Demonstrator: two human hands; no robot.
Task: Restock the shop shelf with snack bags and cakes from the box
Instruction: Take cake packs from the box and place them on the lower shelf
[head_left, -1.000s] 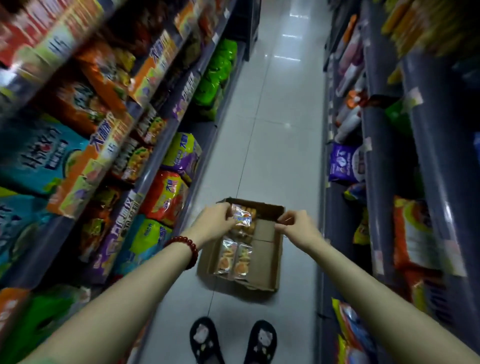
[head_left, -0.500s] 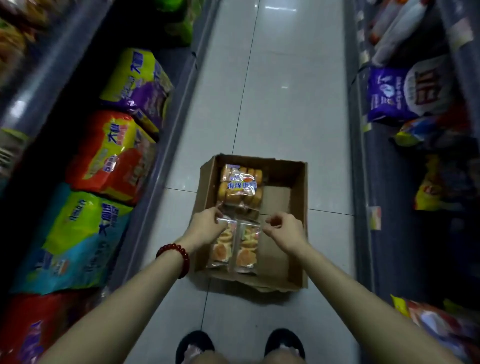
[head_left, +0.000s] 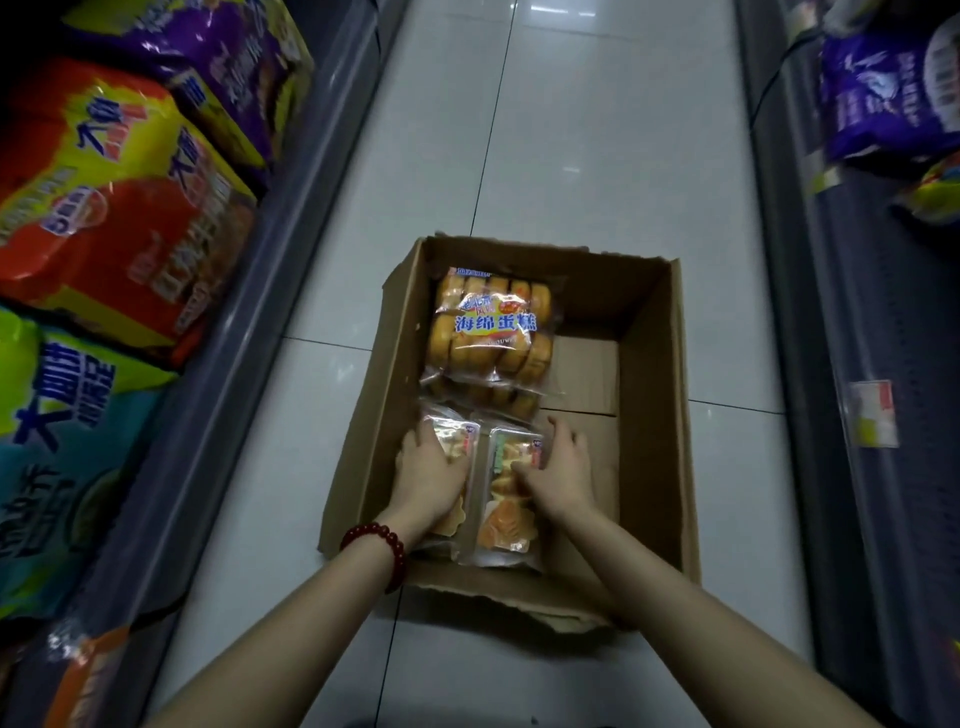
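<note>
An open cardboard box (head_left: 660, 415) sits on the tiled aisle floor. At its far end lies a clear bag of round sponge cakes (head_left: 488, 332) with blue print. Two narrow clear packs of orange cakes lie side by side at the near end. My left hand (head_left: 428, 475) lies over the left pack (head_left: 457, 441), fingers wrapped round its outer edge. My right hand (head_left: 558, 475) grips the right pack (head_left: 506, 514) from its right side, thumb on top.
Low shelves line the aisle. The left shelf (head_left: 291, 249) holds large snack bags: purple (head_left: 208, 67), red and yellow (head_left: 114, 208), green and blue (head_left: 57, 431). The right shelf (head_left: 841, 364) carries a purple bag (head_left: 893, 88). The box's right half shows bare cardboard.
My view dropped from the aisle down onto the box. Both hands moved down from above the box into it and now hold the two cake packs.
</note>
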